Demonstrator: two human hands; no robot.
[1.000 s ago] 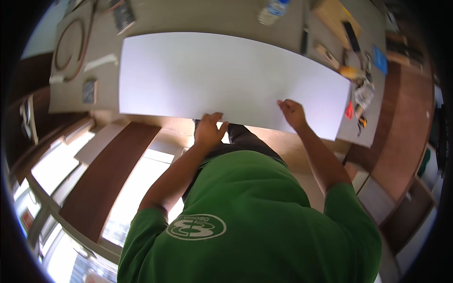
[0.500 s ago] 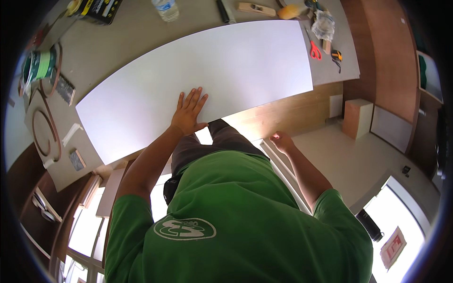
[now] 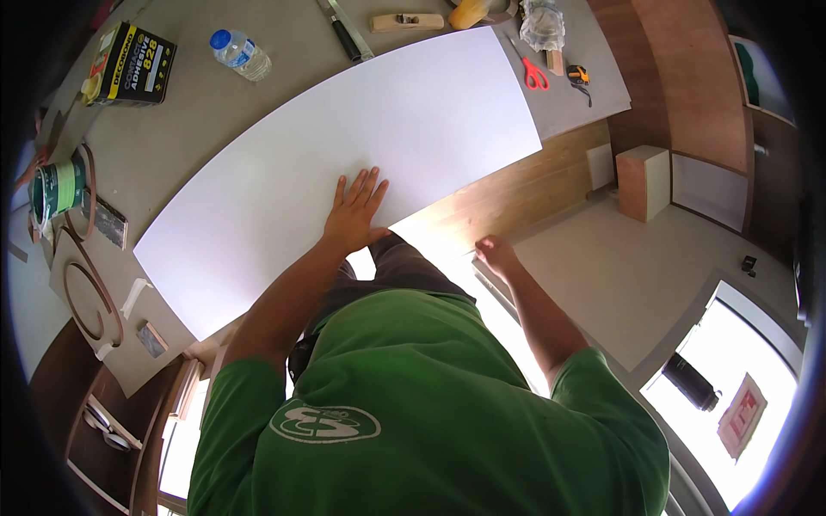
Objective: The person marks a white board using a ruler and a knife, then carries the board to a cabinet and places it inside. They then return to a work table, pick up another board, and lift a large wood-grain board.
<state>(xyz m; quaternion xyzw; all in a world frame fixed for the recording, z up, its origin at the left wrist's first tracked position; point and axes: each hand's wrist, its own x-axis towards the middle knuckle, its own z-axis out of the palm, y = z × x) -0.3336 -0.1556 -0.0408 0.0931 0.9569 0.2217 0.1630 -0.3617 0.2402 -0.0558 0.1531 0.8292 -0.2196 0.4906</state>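
My left hand [image 3: 355,211] lies flat on a large white sheet [image 3: 258,189], fingers spread and holding nothing. The sheet covers the front of the grey worktable, with its near edge close to my body. Off to the right, my right hand [image 3: 496,255] hangs beside my hip, apart from the sheet. Its fingers are curled in; whatever may be in them is hidden. Just past the sheet's right end rest red-handled scissors [image 3: 535,76] and a small yellow-and-black tape measure [image 3: 578,75].
Beyond the sheet are a black-and-yellow can [image 3: 136,64], a water bottle [image 3: 241,56], a black-handled tool [image 3: 346,36] and a wooden plane [image 3: 407,21]. At left lie curled brown edging strips [image 3: 86,297] and a green-labelled tin [image 3: 58,189]. A wooden box [image 3: 644,182] stands at right.
The view has swung, so the table things sit lower and tilted differently. My left hand stays flat on the sheet, and my right hand stays curled near my hip.
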